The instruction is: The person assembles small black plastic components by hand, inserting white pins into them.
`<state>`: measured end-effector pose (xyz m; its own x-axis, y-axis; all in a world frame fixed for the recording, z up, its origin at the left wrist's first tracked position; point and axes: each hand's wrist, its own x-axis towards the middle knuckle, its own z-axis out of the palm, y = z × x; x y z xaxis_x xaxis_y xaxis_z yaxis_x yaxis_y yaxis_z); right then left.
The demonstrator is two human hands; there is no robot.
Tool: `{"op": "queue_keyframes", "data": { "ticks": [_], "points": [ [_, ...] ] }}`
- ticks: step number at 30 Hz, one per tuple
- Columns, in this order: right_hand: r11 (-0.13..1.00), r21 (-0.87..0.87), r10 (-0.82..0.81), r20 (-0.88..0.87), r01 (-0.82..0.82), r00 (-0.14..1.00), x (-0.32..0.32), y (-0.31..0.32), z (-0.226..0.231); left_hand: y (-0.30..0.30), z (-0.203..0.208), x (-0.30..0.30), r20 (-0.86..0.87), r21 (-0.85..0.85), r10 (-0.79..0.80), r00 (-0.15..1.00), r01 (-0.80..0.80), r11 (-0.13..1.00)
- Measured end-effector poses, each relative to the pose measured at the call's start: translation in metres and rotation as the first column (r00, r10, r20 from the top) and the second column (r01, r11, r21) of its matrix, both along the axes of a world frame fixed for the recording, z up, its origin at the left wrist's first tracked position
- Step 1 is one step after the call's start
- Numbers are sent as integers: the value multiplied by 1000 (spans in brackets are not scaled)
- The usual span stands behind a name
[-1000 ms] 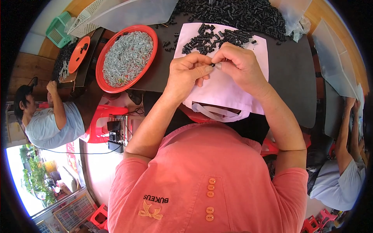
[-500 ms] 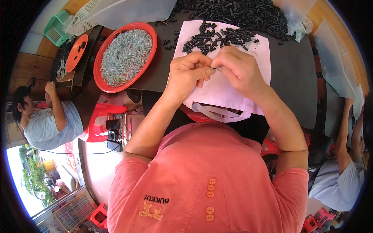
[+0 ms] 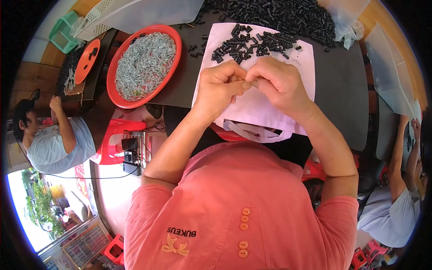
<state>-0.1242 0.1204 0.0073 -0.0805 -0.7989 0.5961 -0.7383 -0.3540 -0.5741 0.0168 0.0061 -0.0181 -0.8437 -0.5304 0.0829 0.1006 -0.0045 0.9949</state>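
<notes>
My left hand point(image 3: 220, 87) and my right hand point(image 3: 279, 85) meet fingertip to fingertip over a pale pink cloth bag point(image 3: 299, 96) on the dark table. Both are closed in a pinch. Whatever sits between the fingertips is too small and too covered to name. Just beyond my fingers, small black plastic parts point(image 3: 258, 43) lie spread on the bag. The bag's strap point(image 3: 256, 130) loops over the near table edge. To the left stands a red round tray point(image 3: 111, 85) filled with small clear plastic pieces point(image 3: 146, 65).
A large heap of black parts point(image 3: 274, 15) covers the table's far side, with a clear plastic bag point(image 3: 354, 33) beside it. At left are an orange tray point(image 3: 84, 72), a green basket point(image 3: 63, 38) and a seated person point(image 3: 63, 139). Another person point(image 3: 391, 211) works at right.
My fingertips have shifted slightly right and closed tighter together; the small dark bit seen between them before is now covered. The person at right has moved a hand a little.
</notes>
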Motion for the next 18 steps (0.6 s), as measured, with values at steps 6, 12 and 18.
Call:
{"op": "queue_keyframes", "data": {
  "ticks": [6, 12, 18],
  "points": [
    [996, 89, -29, 131, 18, 991, -1, 1, 1, 1, 2, 0, 4, 49, 16, 1000, -16, 999],
    [999, 47, -14, 108, 9, 994, -3, -1, -3, 0, 2, 1, -3, 43, 11, 1000, -11, 999],
    [995, 95, -17, 168, 1, 986, -2, 1, 3, 1, 2, 1, -11, 49, 15, 1000, -14, 999]
  ]
}}
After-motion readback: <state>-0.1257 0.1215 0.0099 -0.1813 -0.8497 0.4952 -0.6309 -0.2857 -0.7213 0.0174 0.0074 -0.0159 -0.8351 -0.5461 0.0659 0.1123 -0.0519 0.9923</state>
